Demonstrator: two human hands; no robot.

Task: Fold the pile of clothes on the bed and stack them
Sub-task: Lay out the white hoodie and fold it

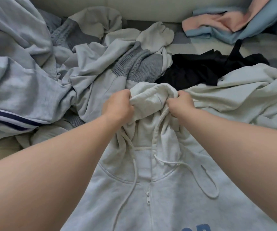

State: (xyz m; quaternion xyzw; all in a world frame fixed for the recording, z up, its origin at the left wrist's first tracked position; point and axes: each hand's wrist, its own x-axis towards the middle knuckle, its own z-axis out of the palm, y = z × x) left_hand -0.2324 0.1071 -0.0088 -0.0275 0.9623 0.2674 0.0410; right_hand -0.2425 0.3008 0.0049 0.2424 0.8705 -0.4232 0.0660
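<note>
1. The pale grey zip-front fleece hoodie (159, 194) lies zip up from centre toward 6 o'clock, touching the rumpled pile of grey and white clothes (87, 64) at 10 o'clock.
2. The left hand (117, 105) and the right hand (180, 104) each clench an edge of its bunched white hood (147, 97).
3. Its long axis runs 6 to 12 o'clock, with the hood pointing to 12.
4. Draw the hood flat and taut along that axis, with the cords tucked in. The sleeves are probably out of view.

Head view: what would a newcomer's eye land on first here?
At centre, the left grip and right grip clutch the hood of a white zip hoodie spread toward the camera. Behind, a black garment stands out against pale clothes; pink and blue cloths lie top right.
</note>
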